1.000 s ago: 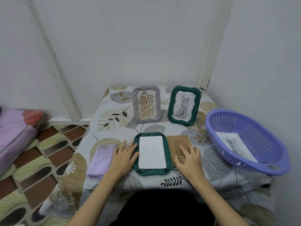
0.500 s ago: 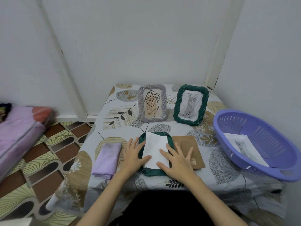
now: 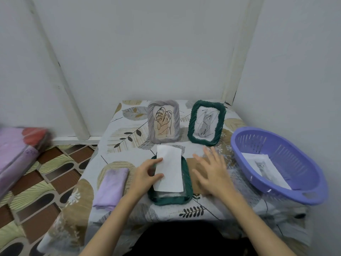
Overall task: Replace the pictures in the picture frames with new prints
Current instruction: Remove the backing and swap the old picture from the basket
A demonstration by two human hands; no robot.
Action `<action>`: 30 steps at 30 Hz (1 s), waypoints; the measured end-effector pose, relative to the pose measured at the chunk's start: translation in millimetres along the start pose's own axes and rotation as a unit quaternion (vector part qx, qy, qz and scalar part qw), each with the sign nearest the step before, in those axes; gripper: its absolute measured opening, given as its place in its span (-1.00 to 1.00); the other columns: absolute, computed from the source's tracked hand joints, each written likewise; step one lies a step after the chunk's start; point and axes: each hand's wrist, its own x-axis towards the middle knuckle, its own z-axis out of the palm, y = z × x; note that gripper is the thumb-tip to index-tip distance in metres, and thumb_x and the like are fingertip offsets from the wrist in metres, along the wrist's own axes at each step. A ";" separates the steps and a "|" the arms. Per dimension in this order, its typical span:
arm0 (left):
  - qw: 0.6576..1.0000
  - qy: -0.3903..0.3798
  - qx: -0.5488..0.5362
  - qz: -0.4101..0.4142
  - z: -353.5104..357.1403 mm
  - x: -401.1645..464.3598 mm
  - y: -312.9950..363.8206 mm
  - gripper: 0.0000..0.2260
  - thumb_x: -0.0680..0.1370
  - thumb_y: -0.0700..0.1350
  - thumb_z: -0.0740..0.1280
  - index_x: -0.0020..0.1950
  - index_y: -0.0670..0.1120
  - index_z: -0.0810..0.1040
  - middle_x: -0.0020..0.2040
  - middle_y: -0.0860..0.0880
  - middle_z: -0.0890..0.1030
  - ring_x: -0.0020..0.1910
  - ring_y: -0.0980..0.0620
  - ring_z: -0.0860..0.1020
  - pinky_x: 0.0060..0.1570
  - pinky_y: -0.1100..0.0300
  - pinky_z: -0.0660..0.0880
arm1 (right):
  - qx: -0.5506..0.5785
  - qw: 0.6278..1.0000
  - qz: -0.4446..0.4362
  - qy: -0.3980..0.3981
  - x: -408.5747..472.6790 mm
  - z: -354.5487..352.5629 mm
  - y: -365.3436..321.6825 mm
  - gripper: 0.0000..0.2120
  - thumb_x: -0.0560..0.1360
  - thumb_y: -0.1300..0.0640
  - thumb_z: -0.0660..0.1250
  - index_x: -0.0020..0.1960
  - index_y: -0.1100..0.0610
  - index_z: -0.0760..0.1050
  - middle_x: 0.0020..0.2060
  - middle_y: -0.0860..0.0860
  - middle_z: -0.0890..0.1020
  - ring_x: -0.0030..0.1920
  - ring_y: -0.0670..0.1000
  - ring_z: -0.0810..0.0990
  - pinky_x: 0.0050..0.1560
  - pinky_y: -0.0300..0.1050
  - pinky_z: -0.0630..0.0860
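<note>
A dark green woven frame (image 3: 187, 189) lies face down near the table's front edge. My left hand (image 3: 146, 175) pinches the left edge of a white print (image 3: 169, 169), which is lifted and tilted above that frame. My right hand (image 3: 212, 172) hovers with spread fingers over the brown cardboard backing (image 3: 191, 162) just right of the frame. Two frames stand at the back: a grey one (image 3: 163, 121) with a line drawing and a green one (image 3: 206, 122) with a sketch. Another print (image 3: 265, 169) with a cat picture lies in the purple basket (image 3: 311, 191).
A folded lilac cloth (image 3: 111, 187) lies left of the flat frame. The table's leaf-patterned cloth (image 3: 121, 130) ends close to my body. White walls close off the back and right. Folded bedding (image 3: 16, 154) sits on the patterned floor at the left.
The print has come up out of the flat frame, held in my left hand. My right hand has left the print and moved right, over the cardboard backing.
</note>
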 end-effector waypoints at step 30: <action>0.915 -0.215 0.331 0.086 188.6 76.2 64.8 -0.36 0.37 0.28 0.36 0.38 0.10 0.31 0.49 0.01 0.22 0.52 -0.03 -0.03 0.41 -0.19 -0.24 | 0.170 0.981 0.089 -0.001 -26.5 -89.1 124.6 -0.60 0.56 0.06 0.24 0.38 -0.04 0.35 0.29 -0.11 0.48 -0.22 -0.42 0.42 -0.13 -0.38 0.28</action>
